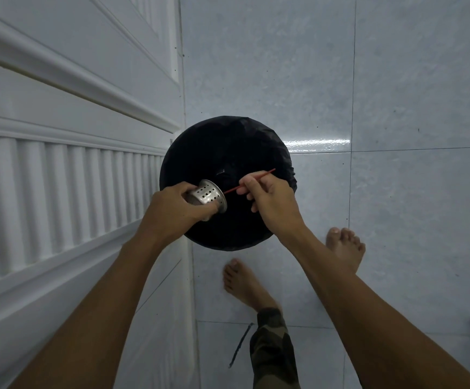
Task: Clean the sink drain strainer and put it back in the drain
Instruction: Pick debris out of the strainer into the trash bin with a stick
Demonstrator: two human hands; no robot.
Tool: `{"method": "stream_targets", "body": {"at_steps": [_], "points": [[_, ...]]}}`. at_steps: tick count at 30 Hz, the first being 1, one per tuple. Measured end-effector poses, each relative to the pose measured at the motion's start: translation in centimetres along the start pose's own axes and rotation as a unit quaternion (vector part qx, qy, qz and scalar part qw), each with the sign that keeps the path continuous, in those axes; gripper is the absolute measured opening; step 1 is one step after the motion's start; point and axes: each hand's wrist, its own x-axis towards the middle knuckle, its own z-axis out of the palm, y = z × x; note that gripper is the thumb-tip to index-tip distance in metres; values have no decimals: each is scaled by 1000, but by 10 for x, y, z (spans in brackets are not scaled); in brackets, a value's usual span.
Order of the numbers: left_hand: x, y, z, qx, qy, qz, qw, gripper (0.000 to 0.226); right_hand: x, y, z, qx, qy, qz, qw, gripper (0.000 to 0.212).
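A round bin (228, 147) lined with a black bag stands on the pale, glossy tiled floor (396, 108), its left edge just beside a white panelled door (59, 136) with a ribbed lower section. Over the near left part of the bin's mouth, the left hand (172, 206) holds the drain strainer (207, 195), a perforated steel cup with a flat flange. It is tipped on its side with the open mouth turned to the right. The left fingers (214, 211) are curled round the cup's body and cover its closed end. The right hand (270, 197) is near it, also over the bin, and its fingers (246, 183) pinch a thin red stick (259, 176). The stick slants down to the left and its lower tip meets the strainer's flange; whether it goes into the cup cannot be told. Inside the bin only dark folds of the bag show, with one small glint. Two bare feet stand on the tiles near the bin, the left foot (242, 279) below its rim and the right foot (344, 245) partly behind the right forearm. A camouflage trouser leg (273, 346) shows beneath, with a dark cord (239, 346) hanging beside it. A small mark (171, 141) at the door's edge is too small to read.
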Motion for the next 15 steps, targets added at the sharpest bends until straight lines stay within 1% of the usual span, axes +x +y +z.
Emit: {"method": "stream_targets", "body": {"at_steps": [2,4,5,7,9,10,11,13,14,15], "points": [[2,0,0,-3,0,-8,1000,53,-4,-1,2,33,-23,-4,999,20],[4,3,0,4,-10,2,1000,52,-8,4,8,-3,-52,3,999,20],[4,4,1,9,-16,8,1000,53,-7,8,9,-33,-46,8,998,20],[5,5,0,16,-25,9,1000,54,-1,11,8,-62,12,17,998,20],[7,4,-1,19,-23,6,1000,54,3,7,4,-36,55,15,998,19],[8,5,-1,19,-22,7,1000,54,3,4,3,-16,49,12,999,19],[9,6,-1,18,-22,11,1000,54,1,0,4,-1,24,9,1000,19],[11,11,0,15,-28,21,999,52,-1,-3,9,-22,-20,-3,1000,20],[12,14,1,14,-32,23,999,50,1,-1,10,-44,-10,-5,999,20],[12,15,1,12,-35,20,999,49,5,0,10,-58,21,-1,998,20]]}}
